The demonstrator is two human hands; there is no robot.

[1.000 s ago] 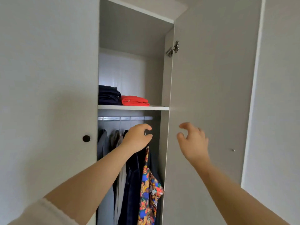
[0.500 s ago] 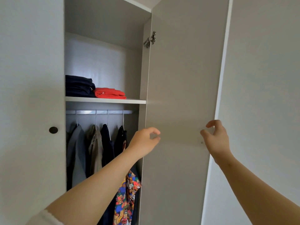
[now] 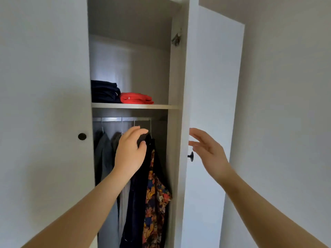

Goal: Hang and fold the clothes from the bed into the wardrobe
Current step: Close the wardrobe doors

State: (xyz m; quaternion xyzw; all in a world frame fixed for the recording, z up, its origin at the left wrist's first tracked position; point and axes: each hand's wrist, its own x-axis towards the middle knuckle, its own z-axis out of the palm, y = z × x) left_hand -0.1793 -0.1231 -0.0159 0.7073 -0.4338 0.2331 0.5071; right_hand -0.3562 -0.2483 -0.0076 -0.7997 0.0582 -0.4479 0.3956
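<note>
The wardrobe stands open in front of me. On its shelf (image 3: 161, 106) lie a folded navy pile (image 3: 104, 92) and a folded red garment (image 3: 137, 98). Below, several garments hang from a rail (image 3: 114, 119): grey ones (image 3: 104, 158), a dark one (image 3: 138, 203) and a colourful patterned one (image 3: 155, 203). My left hand (image 3: 131, 151) is raised in front of the dark garment's shoulder, fingers curled, gripping nothing that I can see. My right hand (image 3: 207, 151) is spread open just right of the door's black knob (image 3: 191, 156), not touching it.
The right door (image 3: 185, 104) stands nearly edge-on to me, with a white panel (image 3: 215, 104) beyond it. The left door (image 3: 44, 122) is closed and has a black knob (image 3: 82, 136). A bare wall (image 3: 286, 122) fills the right side.
The right door has swung from showing its inner face to nearly edge-on. My right hand has left the door's edge and opened beside the knob. My left hand moved back before the hanging clothes.
</note>
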